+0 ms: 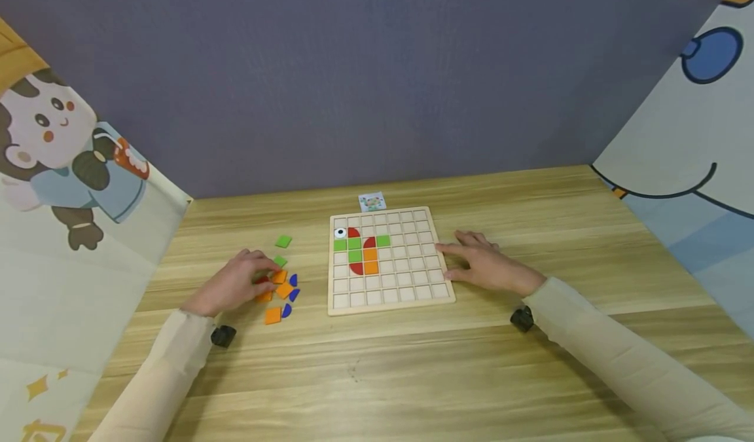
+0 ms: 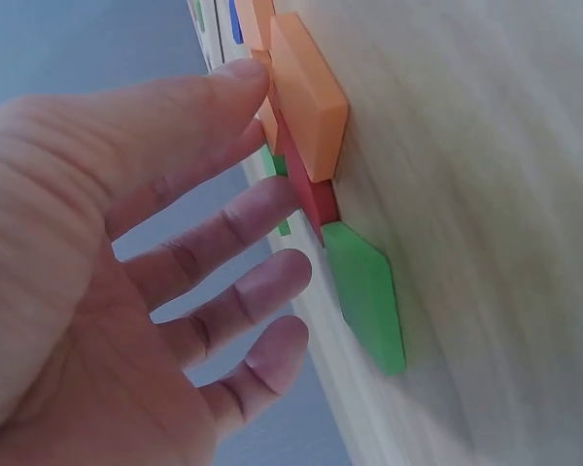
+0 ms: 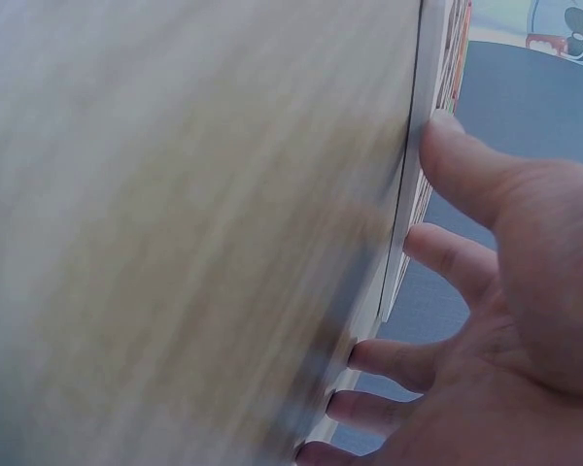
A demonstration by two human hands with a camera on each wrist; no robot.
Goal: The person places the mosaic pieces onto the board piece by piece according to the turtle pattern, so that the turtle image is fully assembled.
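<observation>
My left hand is over a loose group of tiles left of the board, its fingers relaxed. In the left wrist view its thumb is at an orange tile, beside a red tile and a green tile. I cannot tell whether the thumb touches. Several blue half-round pieces lie close by. My right hand touches the right edge of the wooden grid board with thumb and a finger, fingers spread. Green, red and orange tiles and an eye tile sit in the board's left cells.
A small picture card lies behind the board's top edge. Another green tile rests farther back on the wooden table. A dark panel stands behind the table, with cartoon-printed walls on both sides.
</observation>
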